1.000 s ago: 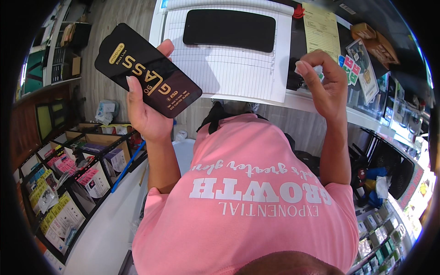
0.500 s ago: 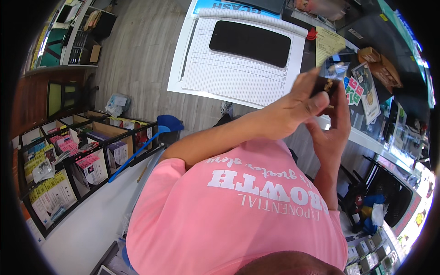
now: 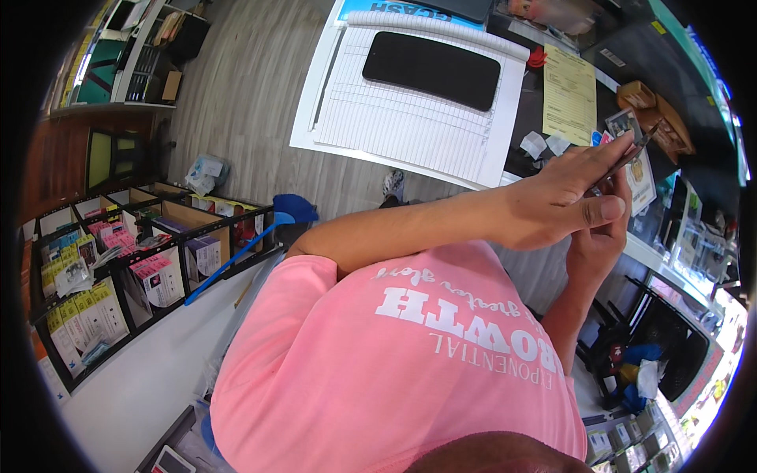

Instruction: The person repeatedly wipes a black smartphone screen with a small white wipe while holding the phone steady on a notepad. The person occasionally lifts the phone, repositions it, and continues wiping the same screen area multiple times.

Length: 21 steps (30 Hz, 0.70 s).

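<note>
Both of my hands meet at the right, over the edge of the dark counter. Between them is a thin, dark, glossy flat panel (image 3: 631, 159), seen nearly edge-on and tilted. My left hand (image 3: 561, 189) reaches across my chest, its fingers laid along the panel and its thumb stretched out. Underneath, my right hand (image 3: 598, 246) curls its fingers around the panel's lower part; some fingertips are hidden. A black phone (image 3: 432, 72) lies face up on an open lined ledger (image 3: 394, 130), apart from both hands.
A yellow form (image 3: 569, 98) and crumpled white scraps (image 3: 534, 144) lie beside the ledger. Brown boxes (image 3: 658, 114) stand at the far right. To the left, a divided rack (image 3: 118, 276) holds packets, with a blue-handled brush (image 3: 293, 209) beside it. A black chair (image 3: 670, 347) stands lower right.
Both hands have moved right with the panel. It has turned from showing its shiny face to nearly edge-on, and the left fingers have straightened along it. The white scraps have come into view.
</note>
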Each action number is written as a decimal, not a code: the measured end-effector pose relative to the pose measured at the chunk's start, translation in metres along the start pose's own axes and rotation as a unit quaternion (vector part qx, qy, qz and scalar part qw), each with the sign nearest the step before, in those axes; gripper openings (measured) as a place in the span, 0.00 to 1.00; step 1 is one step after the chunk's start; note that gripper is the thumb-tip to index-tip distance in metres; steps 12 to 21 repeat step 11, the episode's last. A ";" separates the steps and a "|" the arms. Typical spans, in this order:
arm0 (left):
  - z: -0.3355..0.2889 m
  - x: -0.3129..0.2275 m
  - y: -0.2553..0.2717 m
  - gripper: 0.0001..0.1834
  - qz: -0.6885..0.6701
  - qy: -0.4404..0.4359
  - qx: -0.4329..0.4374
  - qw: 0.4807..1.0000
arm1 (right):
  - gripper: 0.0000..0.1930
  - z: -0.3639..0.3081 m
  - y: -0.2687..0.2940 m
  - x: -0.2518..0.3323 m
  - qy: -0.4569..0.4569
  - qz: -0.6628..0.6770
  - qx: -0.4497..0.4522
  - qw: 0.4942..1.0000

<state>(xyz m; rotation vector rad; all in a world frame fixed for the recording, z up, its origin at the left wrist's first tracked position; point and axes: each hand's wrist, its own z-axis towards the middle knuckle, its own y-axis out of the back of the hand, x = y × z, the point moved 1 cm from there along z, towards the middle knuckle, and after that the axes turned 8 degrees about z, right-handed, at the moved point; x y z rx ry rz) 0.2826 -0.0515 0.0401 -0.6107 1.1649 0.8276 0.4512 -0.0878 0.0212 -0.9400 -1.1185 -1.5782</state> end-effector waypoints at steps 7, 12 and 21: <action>-0.022 -0.008 0.011 0.54 0.056 -0.022 0.019 0.998 | 0.41 0.020 0.023 -0.005 -0.011 0.052 0.007 0.999; -0.070 -0.017 0.040 0.46 0.127 0.064 0.157 0.977 | 0.44 0.033 0.046 -0.009 -0.024 0.067 0.014 0.997; -0.070 -0.017 0.040 0.46 0.127 0.064 0.157 0.977 | 0.44 0.033 0.046 -0.009 -0.024 0.067 0.014 0.997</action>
